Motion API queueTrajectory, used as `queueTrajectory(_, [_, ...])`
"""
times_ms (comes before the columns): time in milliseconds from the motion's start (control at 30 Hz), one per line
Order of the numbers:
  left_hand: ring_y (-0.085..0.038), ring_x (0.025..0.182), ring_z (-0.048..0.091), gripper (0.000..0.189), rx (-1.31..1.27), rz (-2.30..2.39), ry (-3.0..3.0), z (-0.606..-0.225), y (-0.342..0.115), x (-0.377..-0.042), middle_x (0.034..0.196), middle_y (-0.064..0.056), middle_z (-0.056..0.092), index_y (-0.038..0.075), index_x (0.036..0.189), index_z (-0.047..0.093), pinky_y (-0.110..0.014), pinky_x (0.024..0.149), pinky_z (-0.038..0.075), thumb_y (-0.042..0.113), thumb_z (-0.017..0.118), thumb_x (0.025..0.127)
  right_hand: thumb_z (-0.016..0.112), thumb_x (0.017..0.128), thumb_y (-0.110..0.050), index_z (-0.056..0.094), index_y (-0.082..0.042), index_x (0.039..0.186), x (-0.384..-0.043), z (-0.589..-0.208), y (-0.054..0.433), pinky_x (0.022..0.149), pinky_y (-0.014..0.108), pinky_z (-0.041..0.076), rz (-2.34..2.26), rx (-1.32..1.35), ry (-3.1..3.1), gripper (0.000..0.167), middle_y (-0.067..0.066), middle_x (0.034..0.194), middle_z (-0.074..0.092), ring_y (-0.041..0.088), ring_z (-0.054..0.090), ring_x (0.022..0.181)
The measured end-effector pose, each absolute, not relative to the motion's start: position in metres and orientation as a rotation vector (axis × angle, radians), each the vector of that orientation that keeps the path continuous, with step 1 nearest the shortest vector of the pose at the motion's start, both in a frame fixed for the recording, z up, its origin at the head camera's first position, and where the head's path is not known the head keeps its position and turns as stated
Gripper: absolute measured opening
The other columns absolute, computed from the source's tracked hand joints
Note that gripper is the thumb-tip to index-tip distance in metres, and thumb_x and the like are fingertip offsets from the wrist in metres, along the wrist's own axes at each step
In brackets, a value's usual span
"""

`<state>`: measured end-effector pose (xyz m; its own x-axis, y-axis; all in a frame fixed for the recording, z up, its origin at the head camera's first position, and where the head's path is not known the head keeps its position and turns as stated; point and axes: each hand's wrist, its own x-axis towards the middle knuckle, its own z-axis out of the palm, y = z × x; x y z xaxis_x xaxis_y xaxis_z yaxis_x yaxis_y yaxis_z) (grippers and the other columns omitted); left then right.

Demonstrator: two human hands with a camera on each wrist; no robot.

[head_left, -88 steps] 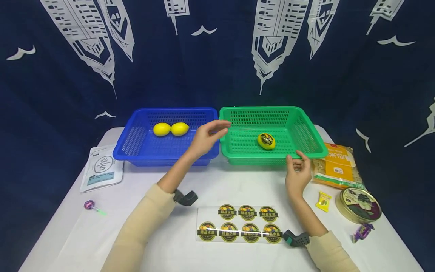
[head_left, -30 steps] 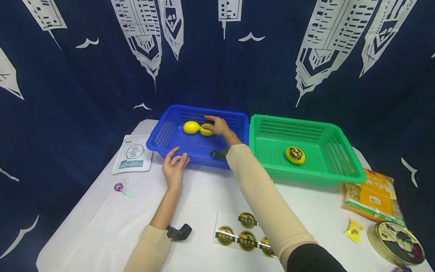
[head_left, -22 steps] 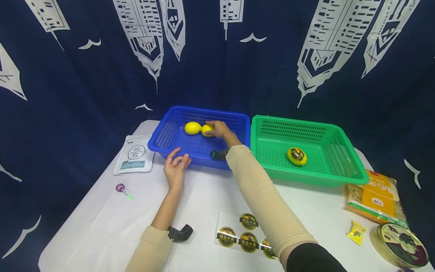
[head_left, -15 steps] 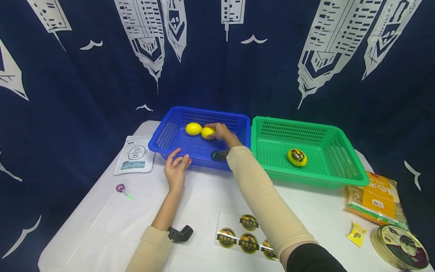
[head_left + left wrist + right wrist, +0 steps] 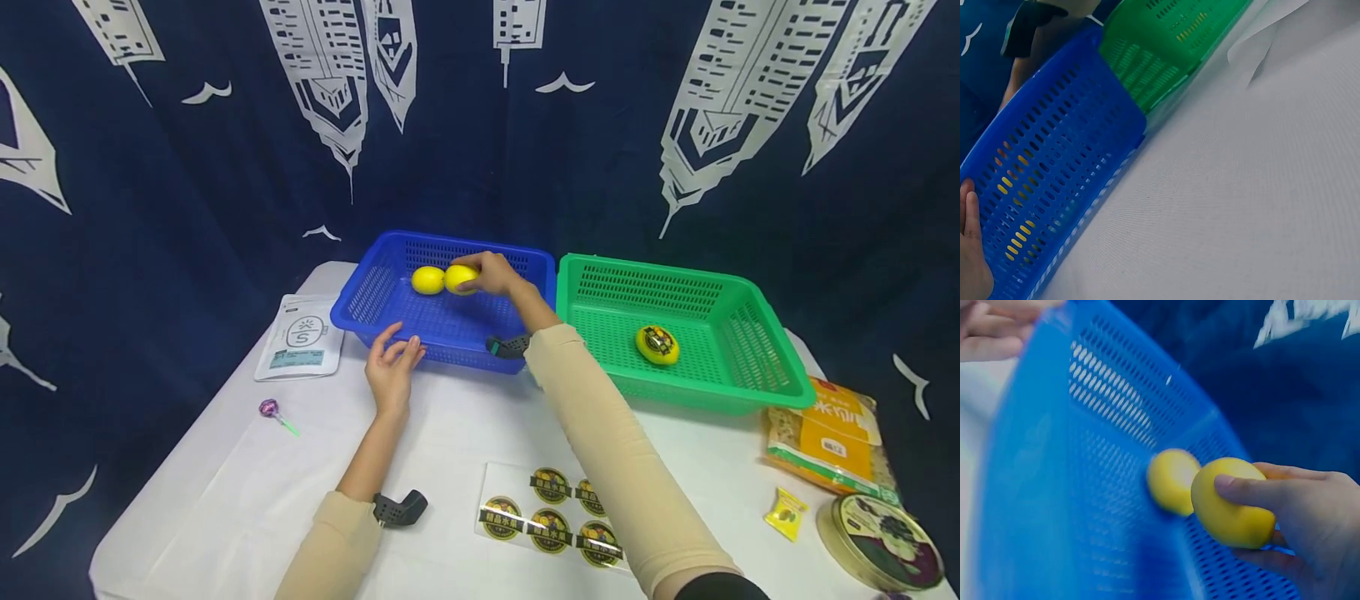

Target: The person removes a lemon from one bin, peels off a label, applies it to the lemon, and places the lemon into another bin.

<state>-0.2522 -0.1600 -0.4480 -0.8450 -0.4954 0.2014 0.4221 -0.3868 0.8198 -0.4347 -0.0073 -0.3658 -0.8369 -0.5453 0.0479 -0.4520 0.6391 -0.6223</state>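
A plain yellow lemon (image 5: 1229, 506) is gripped in my right hand (image 5: 1316, 519), thumb across its near side and fingers behind. In the head view, that hand (image 5: 491, 273) is inside the blue basket (image 5: 442, 343). Beside the held lemon, a second plain lemon (image 5: 427, 281) lies on the basket floor. My left hand (image 5: 392, 375) holds the basket's front rim near its left corner. In the left wrist view, its fingers (image 5: 971, 215) lie against the perforated outer wall. A lemon with a round dark sticker (image 5: 657, 345) lies in the green basket (image 5: 675, 392).
A sheet of round stickers (image 5: 551, 529) lies in front, partly under my right forearm. A white pouch (image 5: 303, 333) and a lollipop (image 5: 270, 408) are at left. At right are an orange food bag (image 5: 832, 442), a yellow-wrapped candy (image 5: 787, 513) and a round tin (image 5: 877, 542).
My left hand went from between the baskets to the blue basket's rim. My right hand left the green basket's rim, reached into the blue one, closed on the right lemon and lifted it slightly.
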Motion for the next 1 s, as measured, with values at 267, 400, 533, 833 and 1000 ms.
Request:
queueTrajectory(267, [-0.019, 0.067, 0.067, 0.042, 0.07, -2.245, -1.329, -0.444, -0.16, -0.252, 0.07, -0.008, 0.062, -0.012, 0.121, 0.048, -0.033, 0.075, 0.055, -0.008, 0.063, 0.082, 0.074, 0.079, -0.029, 0.058, -0.018, 0.126, -0.375, -0.324, 0.024, 0.081, 0.027, 0.049, -1.127, -1.192, 2.715, 0.052, 0.002, 0.122, 0.059, 0.014, 0.054, 0.098])
queueTrajectory(400, [-0.018, 0.068, 0.066, 0.042, 0.101, -2.251, -1.341, -0.443, -0.158, -0.25, 0.07, -0.006, 0.062, -0.008, 0.121, 0.05, -0.033, 0.076, 0.055, -0.004, 0.065, 0.082, 0.075, 0.078, -0.028, 0.059, -0.016, 0.125, -0.326, -0.32, 0.047, 0.082, 0.028, 0.052, -1.209, -1.415, 2.677, 0.051, 0.003, 0.123, 0.058, 0.016, 0.054, 0.108])
queueTrajectory(533, [-0.018, 0.069, 0.067, 0.041, 0.128, -2.251, -1.356, -0.444, -0.155, -0.248, 0.07, -0.005, 0.063, -0.006, 0.12, 0.051, -0.033, 0.076, 0.055, -0.002, 0.067, 0.081, 0.074, 0.079, -0.029, 0.059, -0.017, 0.125, -0.277, -0.333, 0.076, 0.078, 0.026, 0.054, -1.229, -1.5, 2.666, 0.05, 0.004, 0.124, 0.057, 0.019, 0.054, 0.111])
queueTrajectory(833, [-0.019, 0.069, 0.067, 0.039, 0.152, -2.233, -1.355, -0.444, -0.153, -0.246, 0.07, -0.006, 0.064, -0.004, 0.117, 0.052, -0.033, 0.075, 0.055, 0.0, 0.068, 0.081, 0.077, 0.075, -0.012, 0.059, -0.008, 0.123, -0.197, -0.383, 0.135, 0.083, 0.032, 0.053, -1.432, -1.153, 2.722, 0.051, 0.011, 0.126, 0.055, 0.03, 0.052, 0.114])
queueTrajectory(1000, [-0.02, 0.072, 0.068, 0.038, 0.168, -2.229, -1.362, -0.44, -0.154, -0.246, 0.072, -0.007, 0.064, -0.001, 0.116, 0.053, -0.033, 0.076, 0.055, 0.003, 0.068, 0.081, 0.077, 0.076, -0.02, 0.058, -0.018, 0.126, -0.188, -0.426, 0.159, 0.082, 0.031, 0.053, -1.468, -1.01, 2.735, 0.054, 0.008, 0.129, 0.054, 0.027, 0.052, 0.114])
